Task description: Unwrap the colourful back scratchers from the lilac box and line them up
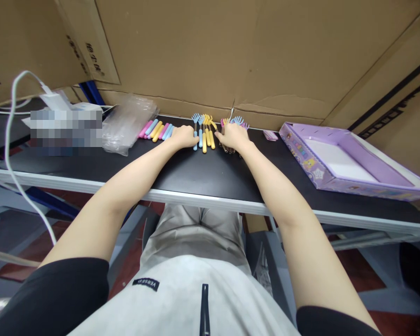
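A small dark label (146, 283) stitched on the person's grey trousers reads "VERSED" in white letters. Black print (93, 59) runs along the cardboard box at the upper left, too slanted and small to make out. Nothing else is legible.

— What colours are the forks (203, 133)?
— Blue and yellow handles, with pink ones among them. The loose handles (156, 129) run pink, blue, yellow.
— And the box (339, 161)?
— Purple, white inside, with cartoon prints along its side. The table (196, 172) is black, edged silver.
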Action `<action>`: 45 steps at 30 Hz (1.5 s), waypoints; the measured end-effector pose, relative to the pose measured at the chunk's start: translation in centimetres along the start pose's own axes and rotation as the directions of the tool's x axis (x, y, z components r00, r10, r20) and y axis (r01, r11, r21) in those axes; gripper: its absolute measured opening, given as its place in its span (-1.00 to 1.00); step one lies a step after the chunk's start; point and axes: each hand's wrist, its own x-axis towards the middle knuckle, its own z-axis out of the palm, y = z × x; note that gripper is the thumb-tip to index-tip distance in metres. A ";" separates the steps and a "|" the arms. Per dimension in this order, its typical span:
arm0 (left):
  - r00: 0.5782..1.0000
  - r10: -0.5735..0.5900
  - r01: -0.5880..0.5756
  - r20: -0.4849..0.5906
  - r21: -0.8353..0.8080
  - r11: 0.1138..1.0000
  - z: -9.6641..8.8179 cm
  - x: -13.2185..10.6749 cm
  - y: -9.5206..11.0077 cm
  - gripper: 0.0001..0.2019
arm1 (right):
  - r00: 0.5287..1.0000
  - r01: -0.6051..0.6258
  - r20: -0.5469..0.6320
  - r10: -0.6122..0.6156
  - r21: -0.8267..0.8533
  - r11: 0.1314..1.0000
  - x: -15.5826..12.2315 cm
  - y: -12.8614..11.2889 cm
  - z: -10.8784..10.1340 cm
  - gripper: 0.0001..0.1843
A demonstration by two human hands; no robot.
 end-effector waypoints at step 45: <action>0.999 -0.038 0.038 0.020 -0.008 0.999 -0.8 -0.4 0.2 -0.57 | 0.991 -0.133 -0.010 0.132 -0.064 0.989 0.1 0.5 0.2 -0.54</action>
